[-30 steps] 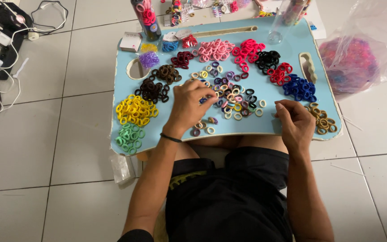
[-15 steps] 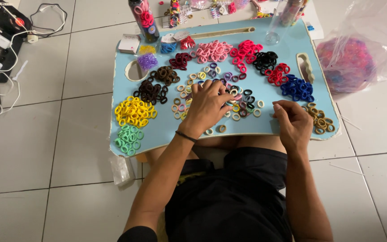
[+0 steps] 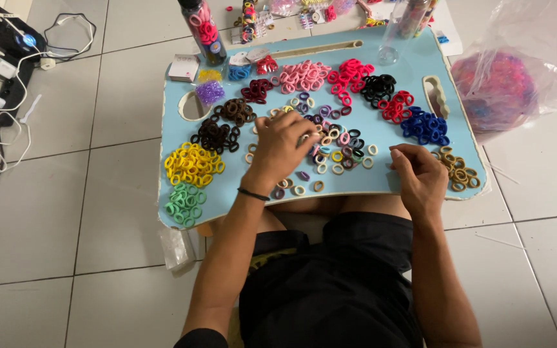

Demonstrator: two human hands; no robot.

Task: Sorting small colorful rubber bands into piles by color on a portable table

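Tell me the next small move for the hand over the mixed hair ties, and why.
Probably pinch one tie from the mixed pile with the left hand and carry it to its colour's heap, such as the yellow pile: the fingers already rest on unsorted ties, with sorted heaps all around.

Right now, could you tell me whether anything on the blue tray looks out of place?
Mostly tidy: hair ties lie in one-colour heaps. The odd patch is the mixed-colour pile mid-tray, under the left hand, and a few strays near the front edge. Nothing looks damaged.
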